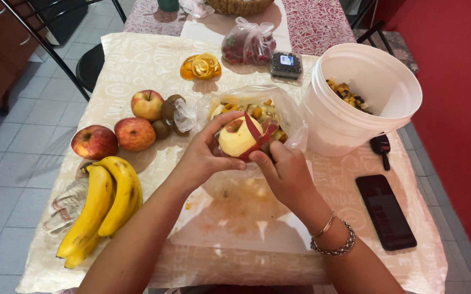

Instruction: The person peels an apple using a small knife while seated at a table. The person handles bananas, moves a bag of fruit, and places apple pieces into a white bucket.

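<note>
A table (137, 60) under a pale patterned cloth is filling the view. At right a white bucket (366, 98) is holding chopped fruit. At left a bunch of bananas (105, 204) is lying near three whole apples (134, 133); a dark phone (385, 211) is resting at right. Above an open plastic bag (295, 117) of scraps, the left hand (202, 158) is curling around a half-peeled apple (238, 139), while the right hand (284, 171) is pinching against its loose red peel (257, 136); any blade is hidden. Peeling seems midway; the next stroke likely calls for turning the apple toward the remaining skin.
</note>
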